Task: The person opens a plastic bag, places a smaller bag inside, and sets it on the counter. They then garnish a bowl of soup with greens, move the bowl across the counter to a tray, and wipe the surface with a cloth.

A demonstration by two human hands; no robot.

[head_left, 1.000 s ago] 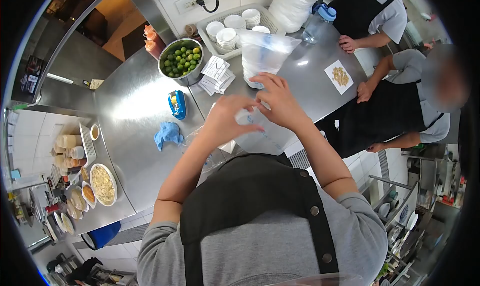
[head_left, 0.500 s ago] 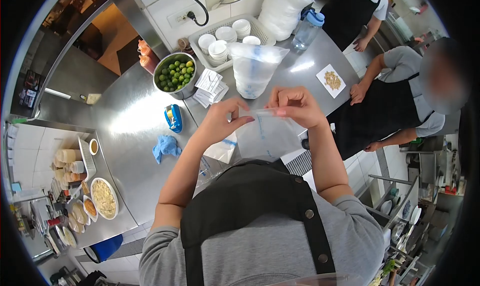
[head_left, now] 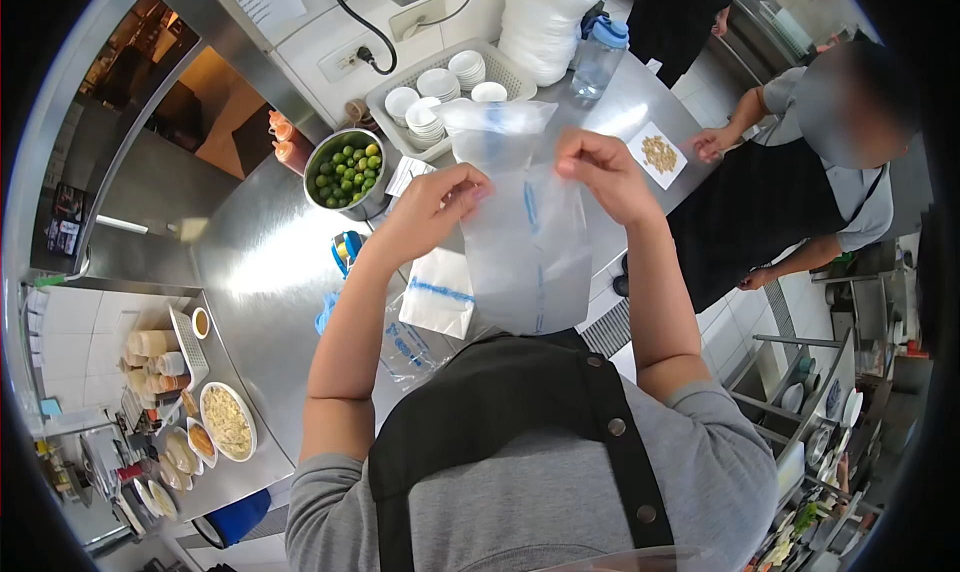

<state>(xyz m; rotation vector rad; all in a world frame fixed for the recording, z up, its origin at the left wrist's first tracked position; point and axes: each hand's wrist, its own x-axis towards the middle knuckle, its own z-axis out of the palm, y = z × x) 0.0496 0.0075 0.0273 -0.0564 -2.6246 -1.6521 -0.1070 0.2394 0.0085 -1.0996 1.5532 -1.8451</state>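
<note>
A translucent plastic bag (head_left: 535, 262) with blue print hangs spread in front of my apron. My left hand (head_left: 437, 207) pinches its upper left edge, fingertips slightly blurred. At the upper right corner, my right hand (head_left: 610, 177) has thumb and fingers closed on the plastic. Just behind stands a bundle of similar plastic bags (head_left: 497, 132), upright on the steel counter. Below my left wrist lies a white folded stack (head_left: 437, 307) with a blue printed band. Beside it rests a crumpled clear wrapper (head_left: 405, 347) with blue lettering.
On the counter (head_left: 270, 272) are a metal pot of green limes (head_left: 345, 172), a basket of white cups (head_left: 440, 84), a water bottle (head_left: 600, 60) and a blue tape dispenser (head_left: 346, 250). A co-worker (head_left: 790, 202) stands right, one hand near a paper with small tan pieces (head_left: 658, 155).
My hands have moved apart, and the bag now hangs taller and wider between them. The co-worker's hand has lifted near the paper. The whole view has shifted slightly.
</note>
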